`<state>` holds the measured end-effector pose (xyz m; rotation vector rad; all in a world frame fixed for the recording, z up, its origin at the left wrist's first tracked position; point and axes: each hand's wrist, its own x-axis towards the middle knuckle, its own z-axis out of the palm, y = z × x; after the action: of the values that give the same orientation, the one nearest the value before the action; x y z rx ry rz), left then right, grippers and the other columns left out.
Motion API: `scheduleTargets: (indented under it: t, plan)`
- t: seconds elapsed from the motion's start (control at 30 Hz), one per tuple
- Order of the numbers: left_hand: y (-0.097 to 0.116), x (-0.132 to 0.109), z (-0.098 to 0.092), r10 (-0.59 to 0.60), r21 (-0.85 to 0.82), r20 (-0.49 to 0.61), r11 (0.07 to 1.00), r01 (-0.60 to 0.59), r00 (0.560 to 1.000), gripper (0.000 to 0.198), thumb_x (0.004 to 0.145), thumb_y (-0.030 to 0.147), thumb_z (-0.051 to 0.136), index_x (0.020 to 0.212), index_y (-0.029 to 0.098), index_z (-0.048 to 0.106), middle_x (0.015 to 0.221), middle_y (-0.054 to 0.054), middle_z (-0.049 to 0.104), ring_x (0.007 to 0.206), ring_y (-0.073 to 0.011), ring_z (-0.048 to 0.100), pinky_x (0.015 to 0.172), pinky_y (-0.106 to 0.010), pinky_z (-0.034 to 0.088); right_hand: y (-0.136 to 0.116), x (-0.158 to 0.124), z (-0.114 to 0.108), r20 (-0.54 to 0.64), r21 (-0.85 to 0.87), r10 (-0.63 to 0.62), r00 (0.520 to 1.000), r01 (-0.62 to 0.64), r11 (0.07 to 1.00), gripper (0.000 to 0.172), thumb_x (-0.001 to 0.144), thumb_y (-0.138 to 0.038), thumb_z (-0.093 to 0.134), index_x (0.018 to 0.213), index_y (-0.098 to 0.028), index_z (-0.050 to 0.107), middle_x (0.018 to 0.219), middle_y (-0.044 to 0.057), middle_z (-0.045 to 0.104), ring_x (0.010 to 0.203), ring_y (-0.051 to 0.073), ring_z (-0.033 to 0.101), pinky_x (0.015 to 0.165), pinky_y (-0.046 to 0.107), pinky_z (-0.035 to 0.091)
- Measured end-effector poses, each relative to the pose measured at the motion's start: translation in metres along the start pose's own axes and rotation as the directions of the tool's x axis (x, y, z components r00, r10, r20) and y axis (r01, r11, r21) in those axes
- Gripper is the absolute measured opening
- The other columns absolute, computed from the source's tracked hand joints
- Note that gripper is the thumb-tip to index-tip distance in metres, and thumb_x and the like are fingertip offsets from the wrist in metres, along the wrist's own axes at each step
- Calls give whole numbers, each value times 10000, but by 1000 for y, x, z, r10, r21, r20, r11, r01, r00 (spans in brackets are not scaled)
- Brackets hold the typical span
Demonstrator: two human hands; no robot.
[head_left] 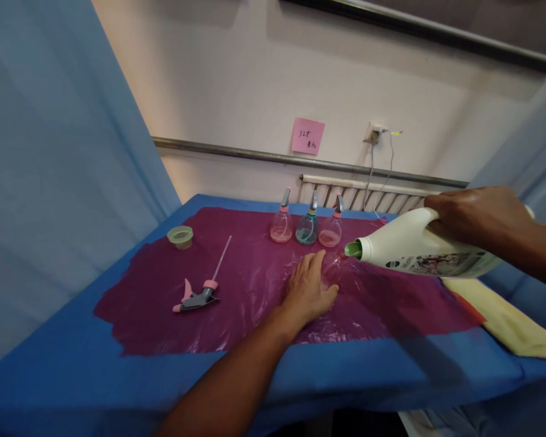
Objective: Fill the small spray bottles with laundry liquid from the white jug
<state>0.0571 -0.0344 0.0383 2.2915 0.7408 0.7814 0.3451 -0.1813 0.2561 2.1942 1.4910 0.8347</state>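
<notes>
My left hand point(308, 288) is curled round the side of a clear spray bottle point(331, 270) without its head, which stands on the purple plastic sheet. Gripped by its handle in my right hand point(475, 218) is a large cream-white jug point(400, 246), tipped on its side. The jug's green-lined mouth point(355, 249) is just above the bottle's neck; whether liquid is flowing I cannot tell. To the left lies a grey and pink spray head point(200, 297) with its thin tube pointing away. A small pale green cap point(181, 235) sits farther back on the left.
Several spray bottles stand behind my left hand, among them a pink one point(281, 227) and a teal one point(307, 229). A purple sheet point(250, 291) covers part of the blue tablecloth point(337, 370). A folded yellow cloth point(505, 318) lies at the right edge.
</notes>
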Motion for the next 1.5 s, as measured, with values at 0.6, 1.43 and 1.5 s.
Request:
scheduleTargets:
  t: [0.6, 1.43, 1.5]
  plan:
    - [-4, 0, 4, 23, 15, -32, 1000, -22, 999, 847, 884, 237, 821, 1659, 201, 481, 1578, -167, 615, 1486, -388, 607, 1288, -576, 516, 0, 2, -1, -10, 41, 25, 1000, -25, 999, 210, 992, -416, 555, 986, -305, 733, 1087, 65, 876, 843, 315, 787, 554, 350, 304]
    - [-1, 0, 3, 20, 28, -30, 999, -19, 999, 825, 891, 242, 806, 1645, 218, 473, 1586, -158, 618, 1501, -377, 604, 1296, -552, 504, 2, 3, -5, 18, 17, 1, 1000, -1, 1000, 226, 1002, -409, 529, 979, -284, 716, 1075, 80, 870, 831, 308, 778, 550, 352, 279]
    - [-1, 0, 4, 26, 28, -30, 999, -25, 999, 826, 893, 245, 809, 1646, 210, 471, 1591, -162, 618, 1509, -378, 598, 1301, -552, 500, 2, 3, -6, 20, 5, 8, 1000, -8, 1000, 213, 1001, -394, 530, 980, -285, 712, 1086, 71, 871, 840, 302, 780, 555, 348, 288]
